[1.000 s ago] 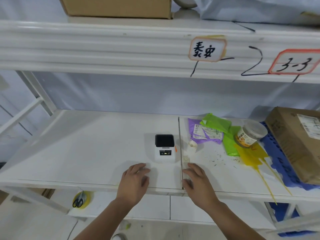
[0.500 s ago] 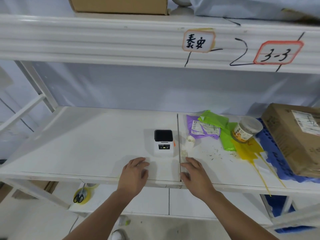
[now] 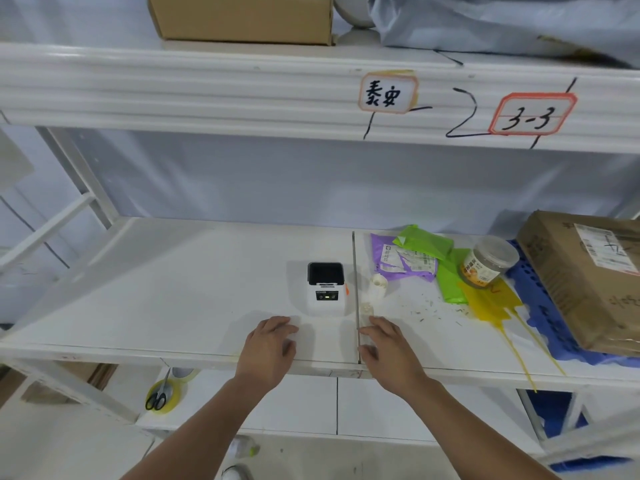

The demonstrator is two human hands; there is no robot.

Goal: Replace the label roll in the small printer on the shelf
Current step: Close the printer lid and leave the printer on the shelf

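Observation:
A small white label printer [image 3: 326, 289] with a dark top and a lit green light stands on the white shelf [image 3: 173, 289], just left of the seam between two boards. A small white label roll [image 3: 377, 285] stands right of the seam beside it, and another small pale piece [image 3: 366, 309] lies just in front. My left hand [image 3: 268, 348] rests flat on the shelf in front of the printer, fingers apart, holding nothing. My right hand [image 3: 389, 351] lies flat beside the seam, also holding nothing.
Right of the printer lie a purple pouch [image 3: 401, 263], green bags [image 3: 429, 244], a clear jar [image 3: 488, 261], yellow bags [image 3: 491, 299] and a cardboard box [image 3: 588, 278] on a blue sheet. Scissors on a tape roll [image 3: 161, 396] sit on the lower shelf. An upper shelf beam [image 3: 242, 95] hangs overhead.
Both hands stay flat on the shelf edge in nearly the same spots. The view has shifted slightly as my head moved; nothing on the shelf has moved.

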